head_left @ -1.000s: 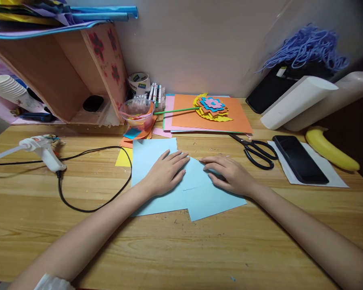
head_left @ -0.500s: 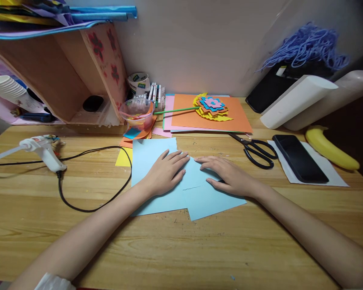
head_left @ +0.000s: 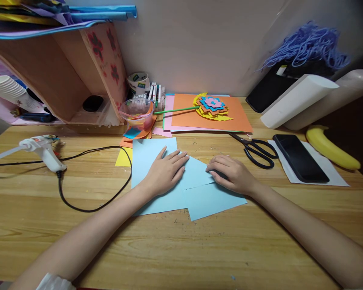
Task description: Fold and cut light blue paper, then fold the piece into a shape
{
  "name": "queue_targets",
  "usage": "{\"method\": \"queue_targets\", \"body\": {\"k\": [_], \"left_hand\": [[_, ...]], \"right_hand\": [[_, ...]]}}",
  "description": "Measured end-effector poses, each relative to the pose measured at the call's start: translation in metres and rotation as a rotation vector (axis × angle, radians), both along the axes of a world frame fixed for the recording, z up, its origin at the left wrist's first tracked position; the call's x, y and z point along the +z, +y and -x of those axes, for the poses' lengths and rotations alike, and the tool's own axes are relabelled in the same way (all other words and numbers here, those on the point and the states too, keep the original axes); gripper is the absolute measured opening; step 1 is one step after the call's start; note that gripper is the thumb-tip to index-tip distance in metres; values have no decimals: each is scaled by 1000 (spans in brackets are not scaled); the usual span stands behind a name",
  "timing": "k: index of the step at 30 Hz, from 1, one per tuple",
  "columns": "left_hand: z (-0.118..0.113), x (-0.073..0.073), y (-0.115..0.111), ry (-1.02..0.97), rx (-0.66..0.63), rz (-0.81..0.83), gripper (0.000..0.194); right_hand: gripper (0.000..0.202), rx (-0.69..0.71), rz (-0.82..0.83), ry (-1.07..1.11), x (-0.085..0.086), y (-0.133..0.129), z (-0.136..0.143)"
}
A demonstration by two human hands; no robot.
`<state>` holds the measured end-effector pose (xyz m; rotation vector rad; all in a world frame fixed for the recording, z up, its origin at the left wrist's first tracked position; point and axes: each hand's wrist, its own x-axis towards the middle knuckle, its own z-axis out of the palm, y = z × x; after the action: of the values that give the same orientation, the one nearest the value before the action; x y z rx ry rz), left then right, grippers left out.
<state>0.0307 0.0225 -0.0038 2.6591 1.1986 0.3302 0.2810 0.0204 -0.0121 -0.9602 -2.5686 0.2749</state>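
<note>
A sheet of light blue paper [head_left: 160, 201] lies on the table in front of me, with a folded or overlapping part on its right and a thin slit-like line across it. My left hand [head_left: 166, 173] rests palm down on its middle, fingers stretched out and spread. On the paper's right part, my right hand [head_left: 228, 173] has its fingers curled and the thumb tip close to the index fingertip, at the paper. Its palm side is hidden. Black-handled scissors [head_left: 261, 153] lie beyond my right hand.
A white glue gun [head_left: 44, 151] with a looping black cord lies left. Behind are a plastic bowl [head_left: 137, 114] of scraps, orange paper [head_left: 184, 117] and a layered paper flower [head_left: 213, 105]. A phone [head_left: 301, 158] and a banana [head_left: 332, 149] lie right.
My right hand has slid to the right over the paper and its fingers have curled in. More of the paper's upper edge and slit line shows. My left hand stays nearly in place.
</note>
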Motion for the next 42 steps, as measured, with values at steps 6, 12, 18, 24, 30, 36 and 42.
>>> {"method": "queue_targets", "body": {"k": [6, 12, 18, 24, 30, 36, 42], "left_hand": [[0, 2, 2, 11, 71, -110, 39], [1, 1, 2, -15, 108, -137, 37], [1, -1, 1, -32, 134, -134, 36], [2, 0, 1, -31, 130, -121, 37], [3, -1, 2, -52, 134, -113, 37], [3, 0, 2, -77, -35, -97, 37], [3, 1, 3, -32, -82, -23, 40]], "right_hand": [[17, -18, -57, 29, -1, -1, 0], [14, -18, -56, -15, 1, -3, 0], [23, 54, 6, -38, 5, -2, 0], [34, 99, 68, 5, 5, 0, -1], [32, 84, 63, -5, 0, 1, -2], [37, 37, 14, -33, -4, 0, -1], [38, -2, -4, -37, -4, -1, 0]]}}
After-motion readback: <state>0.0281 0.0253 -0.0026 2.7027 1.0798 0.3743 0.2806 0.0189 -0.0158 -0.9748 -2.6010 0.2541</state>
